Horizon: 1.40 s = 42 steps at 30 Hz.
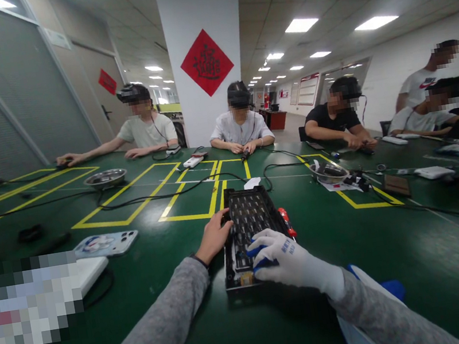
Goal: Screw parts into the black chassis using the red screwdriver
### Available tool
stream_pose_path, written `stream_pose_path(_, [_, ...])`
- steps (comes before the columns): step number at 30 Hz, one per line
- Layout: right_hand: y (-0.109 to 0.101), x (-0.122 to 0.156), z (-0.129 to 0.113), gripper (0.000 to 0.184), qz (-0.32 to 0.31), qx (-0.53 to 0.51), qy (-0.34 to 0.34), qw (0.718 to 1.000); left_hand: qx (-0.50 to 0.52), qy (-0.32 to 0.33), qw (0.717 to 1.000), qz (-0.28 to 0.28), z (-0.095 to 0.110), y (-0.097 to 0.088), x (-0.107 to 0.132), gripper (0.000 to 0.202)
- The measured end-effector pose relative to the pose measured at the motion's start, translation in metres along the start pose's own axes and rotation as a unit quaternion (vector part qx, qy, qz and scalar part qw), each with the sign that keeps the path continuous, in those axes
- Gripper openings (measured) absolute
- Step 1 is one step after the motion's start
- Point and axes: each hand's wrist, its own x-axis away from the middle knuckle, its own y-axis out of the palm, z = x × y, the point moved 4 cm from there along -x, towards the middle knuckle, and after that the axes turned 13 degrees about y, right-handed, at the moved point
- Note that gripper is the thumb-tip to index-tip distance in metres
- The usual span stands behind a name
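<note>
A black screwdriver bit case [248, 215] lies open on the green table before me, rows of small metal bits filling its tray. My left hand [214, 235] is bare and holds the case by its left edge, the thumb along the rim. Over the near right part of the tray is my right hand [289, 257], in a white glove with blue-coated fingers. Its fingers are bent and apart, their tips at the bits; I make out nothing held in them. A small yellowish piece [246, 279] sits in the near end of the case. Against the right side lies a red-handled tool [287, 223].
A loose white and blue glove [358, 326] lies partly under my right forearm. Left are a phone [108, 244] and a white box [91, 273]. Metal bowls [106, 179] and black cables [163, 193] lie farther off. Several people sit around the table.
</note>
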Motion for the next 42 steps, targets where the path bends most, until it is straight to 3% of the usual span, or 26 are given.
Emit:
stream_pose_path(14, [0.001,0.0,0.001,0.014,0.002,-0.001,-0.008,1.0,0.057,-0.049,0.997,0.024,-0.002,0.002,0.0,0.053])
stream_pose_path(36, [0.002,0.0,0.0,0.015,0.01,0.005,-0.013,1.0,0.034,0.008,0.999,-0.014,0.005,0.0,-0.002,0.048])
stream_pose_path(42, [0.002,0.001,-0.001,0.016,0.007,0.009,-0.007,1.0,0.029,-0.019,0.999,0.002,-0.004,0.004,-0.003,0.053])
